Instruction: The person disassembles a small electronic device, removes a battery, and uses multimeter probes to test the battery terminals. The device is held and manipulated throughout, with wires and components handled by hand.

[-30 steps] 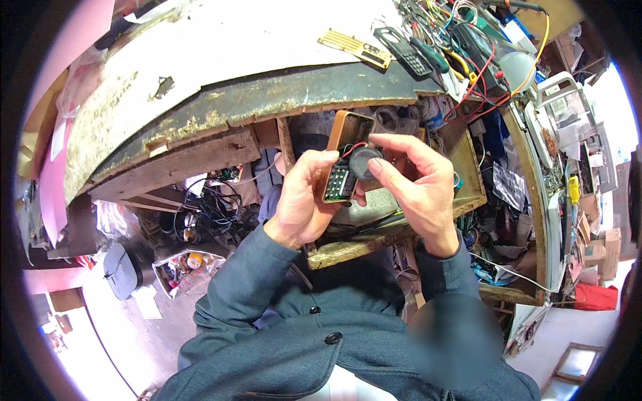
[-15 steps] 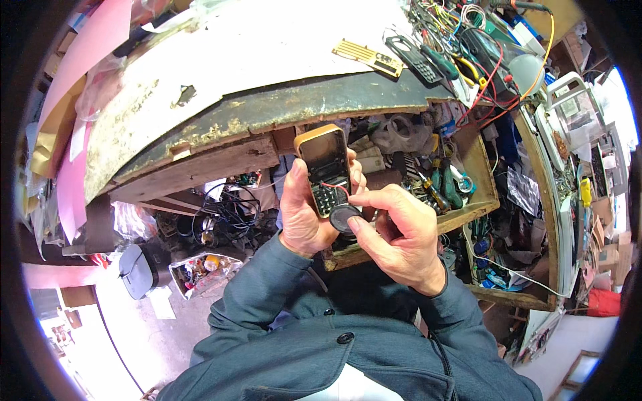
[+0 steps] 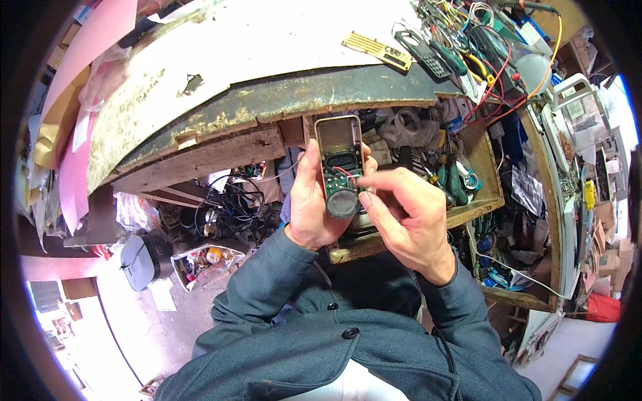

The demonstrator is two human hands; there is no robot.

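Observation:
My left hand is closed around an opened handheld device case, held upright with its inside toward me. Within it a green circuit board shows below a dark oval part. Across the lower end lies a round black speaker-like disc, and a short red wire runs above it. My right hand is beside the case's right edge, thumb and forefinger apart. Its forefinger tip is near the red wire; I cannot tell if they touch. I make out nothing between those fingers, while the others are curled and partly hidden.
An open wooden drawer full of screwdrivers and tools is below my hands. On the worn bench lie a yellow slotted panel, a black keypad shell and tangled test leads. At lower left stands a box of odds and ends.
The black disc, pinched by my right thumb and forefinger before, now lies on the lower end of the case. Those fingers have come off it. The case is turned more squarely toward me.

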